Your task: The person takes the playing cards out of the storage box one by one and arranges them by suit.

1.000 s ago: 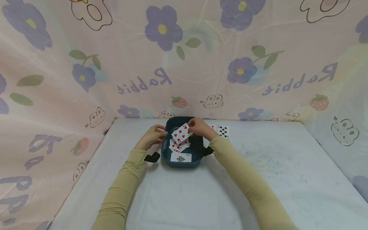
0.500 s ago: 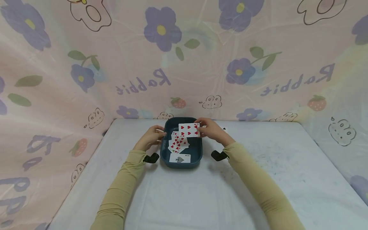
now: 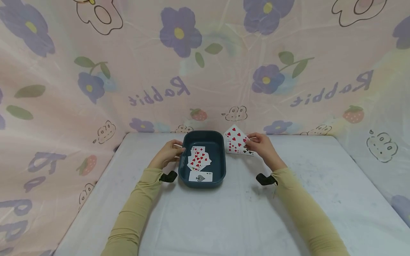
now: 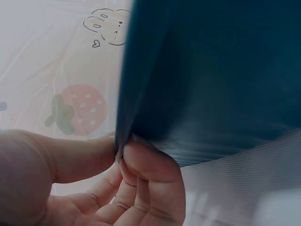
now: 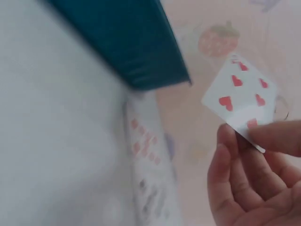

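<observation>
My left hand (image 3: 166, 154) grips the left wall of a dark blue plastic bin (image 3: 217, 160); in the left wrist view the thumb and curled fingers (image 4: 153, 165) pinch its edge. A six of hearts playing card (image 3: 236, 133) is pinched between thumb and fingers of my right hand (image 3: 264, 149), tilted up to the right of the bin. Behind and below it on the table lie a diamonds card (image 3: 231, 148) and a clubs card (image 3: 248, 153), partly covered. Inside the bin are an overlapping pile of red cards (image 3: 199, 158) and an ace of spades (image 3: 200, 176) lying apart, nearer me.
The white-covered table (image 3: 205, 220) meets a pink printed cloth backdrop (image 3: 217, 85) just beyond the bin. More of this cloth hangs on the left and right. Black straps sit at both wrists.
My right hand has lifted the six of hearts out from over the bin and carried it right, above the cards on the table. The left hand has stayed at the bin.
</observation>
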Demonstrator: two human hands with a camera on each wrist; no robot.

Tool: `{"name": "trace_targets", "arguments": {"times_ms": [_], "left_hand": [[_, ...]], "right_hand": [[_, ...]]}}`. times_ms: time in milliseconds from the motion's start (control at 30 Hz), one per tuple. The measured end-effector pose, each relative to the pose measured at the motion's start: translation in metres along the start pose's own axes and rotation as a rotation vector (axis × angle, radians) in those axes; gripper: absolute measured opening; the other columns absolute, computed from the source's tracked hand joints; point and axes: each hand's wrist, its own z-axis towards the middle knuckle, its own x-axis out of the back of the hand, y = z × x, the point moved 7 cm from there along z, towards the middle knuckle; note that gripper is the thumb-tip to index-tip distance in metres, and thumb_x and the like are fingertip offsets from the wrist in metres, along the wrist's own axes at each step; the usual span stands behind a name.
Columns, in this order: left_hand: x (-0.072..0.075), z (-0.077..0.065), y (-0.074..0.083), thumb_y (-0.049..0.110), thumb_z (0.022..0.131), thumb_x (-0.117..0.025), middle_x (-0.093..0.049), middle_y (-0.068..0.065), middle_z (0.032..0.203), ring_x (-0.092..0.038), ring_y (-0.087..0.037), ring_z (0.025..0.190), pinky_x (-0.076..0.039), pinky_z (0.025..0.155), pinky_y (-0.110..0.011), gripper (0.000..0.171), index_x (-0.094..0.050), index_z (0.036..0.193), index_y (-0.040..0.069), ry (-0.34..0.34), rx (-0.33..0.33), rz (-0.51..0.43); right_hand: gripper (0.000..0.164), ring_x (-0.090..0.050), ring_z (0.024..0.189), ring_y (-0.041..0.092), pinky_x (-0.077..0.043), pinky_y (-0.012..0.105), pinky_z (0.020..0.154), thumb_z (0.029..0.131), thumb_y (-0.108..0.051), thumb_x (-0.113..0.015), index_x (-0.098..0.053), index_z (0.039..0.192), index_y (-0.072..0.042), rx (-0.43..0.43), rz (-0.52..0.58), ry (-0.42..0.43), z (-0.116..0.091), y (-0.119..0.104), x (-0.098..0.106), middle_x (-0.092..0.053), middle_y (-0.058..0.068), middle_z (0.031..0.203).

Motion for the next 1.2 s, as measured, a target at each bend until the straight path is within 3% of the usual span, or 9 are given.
{"name": "trace_targets", "arguments": {"times_ms": [200,433,700,867,1033,1200], "left_hand": [[0.002,0.0,0.0,0.011,0.097,-0.057,-0.057,-0.015,0.106,-0.057,-0.023,0.083,-0.05,0.064,-0.029,0.037,-0.044,0.13,0.001,0.002,0.009,0.013],[0.001,-0.001,0.0,0.011,0.097,-0.057,-0.057,-0.017,0.108,-0.057,-0.023,0.083,-0.05,0.064,-0.029,0.037,-0.044,0.13,0.001,0.004,0.008,0.01],[0.001,-0.001,0.001,0.011,0.097,-0.058,-0.056,-0.018,0.107,-0.057,-0.024,0.084,-0.05,0.063,-0.028,0.037,-0.044,0.129,0.001,0.009,0.002,0.01],[0.001,0.001,-0.001,0.011,0.097,-0.057,-0.056,-0.021,0.113,-0.057,-0.028,0.089,-0.05,0.064,-0.028,0.037,-0.043,0.13,0.0,0.006,0.004,0.016],[0.0,0.002,-0.003,0.013,0.097,-0.057,-0.056,-0.02,0.114,-0.058,-0.026,0.089,-0.05,0.065,-0.029,0.035,-0.045,0.128,0.003,0.01,0.008,0.027],[0.0,0.001,-0.002,0.013,0.097,-0.057,-0.057,-0.02,0.115,-0.057,-0.025,0.088,-0.05,0.065,-0.028,0.033,-0.046,0.127,0.005,0.005,0.006,0.024]], "right_hand": [[0.035,-0.066,0.093,0.023,-0.048,0.04,0.09,0.098,-0.009,-0.055,-0.046,0.123,0.013,-0.052,0.13,0.065,-0.01,0.029,0.022,-0.059,0.018,0.106],[0.037,-0.067,0.092,0.018,-0.046,0.039,0.092,0.096,-0.005,-0.055,-0.045,0.126,0.015,-0.116,0.15,0.142,-0.015,0.049,0.045,-0.058,0.017,0.106],[0.046,-0.066,0.092,0.014,-0.048,0.035,0.09,0.096,-0.011,-0.058,-0.042,0.131,0.013,-0.244,0.158,0.12,-0.021,0.065,0.069,-0.067,0.008,0.098],[0.048,-0.068,0.087,0.012,-0.052,0.028,0.08,0.096,-0.01,-0.058,-0.04,0.134,0.014,-0.317,0.101,0.083,-0.022,0.073,0.079,-0.071,0.006,0.092],[0.051,-0.068,0.084,0.008,-0.05,0.023,0.073,0.097,-0.017,-0.058,-0.04,0.138,0.009,-0.416,0.023,0.069,-0.021,0.082,0.086,-0.072,-0.002,0.088],[0.049,-0.068,0.082,0.008,-0.049,0.023,0.069,0.098,-0.017,-0.057,-0.043,0.137,0.009,-0.425,-0.024,0.059,-0.02,0.082,0.088,-0.072,-0.001,0.088]]}}
